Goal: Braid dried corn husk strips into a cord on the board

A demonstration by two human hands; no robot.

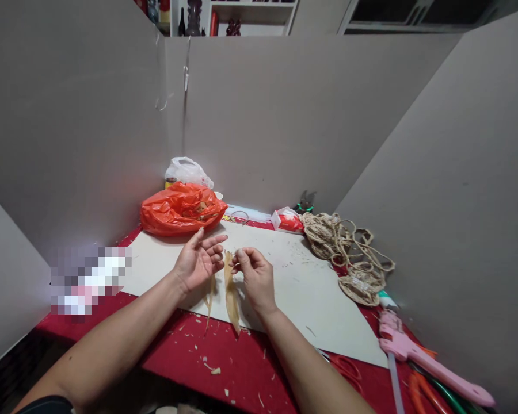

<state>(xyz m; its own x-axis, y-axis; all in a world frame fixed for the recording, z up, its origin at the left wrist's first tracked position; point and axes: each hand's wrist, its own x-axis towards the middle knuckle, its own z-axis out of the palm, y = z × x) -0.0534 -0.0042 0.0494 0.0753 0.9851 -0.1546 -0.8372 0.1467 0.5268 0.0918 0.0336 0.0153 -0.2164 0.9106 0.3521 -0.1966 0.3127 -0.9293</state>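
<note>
Nearest me, along the front edge of the table (224, 368), pale shavings lie scattered on the red cloth. At the right front corner a pink glue gun (418, 356) lies flat, with orange-handled scissors (345, 368) just to its left. Above the front edge of the white board (297, 287), the right hand (254, 276) pinches the top of a dried fibre strip (232, 293), which hangs down past the board's edge. The left hand (196, 259) is spread open just beside it, fingers loose, with a thinner strand (210, 302) hanging under its palm. Farther right, coiled jute rope (345, 247) sprawls at the board's right edge. At the back left corner sits an orange plastic bag (179, 210).
</note>
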